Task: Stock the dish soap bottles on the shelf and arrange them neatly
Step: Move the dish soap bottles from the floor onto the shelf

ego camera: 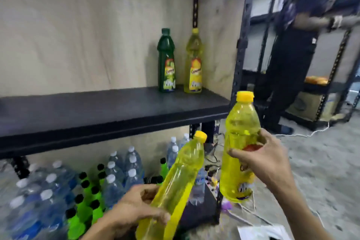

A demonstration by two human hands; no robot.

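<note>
Upright yellow bottle (239, 150) is gripped mid-body by right hand (266, 163). Tilted yellow bottle (175, 185) is gripped low by left hand (136, 208). Both are held in front of shelf (97, 111), not yet on it. Risk: green bottle (166, 60) & shelved yellow bottle (193, 60), at rear right, may be toppled if clipped during placement.

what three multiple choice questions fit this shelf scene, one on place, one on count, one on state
1. Where on the black shelf does the green bottle stand?
A) right end, near the back
B) left end
C) front middle

2. How many yellow bottles do the hands hold?
A) none
B) one
C) two

3. How is the left-hand bottle held?
A) upright
B) tilted
C) cap down

Answers:
1 A, it stands beside the shelved yellow bottle near the right wall.
2 C, one each in the left hand and right hand.
3 B, it leans right, while the right-hand bottle is upright.
</note>
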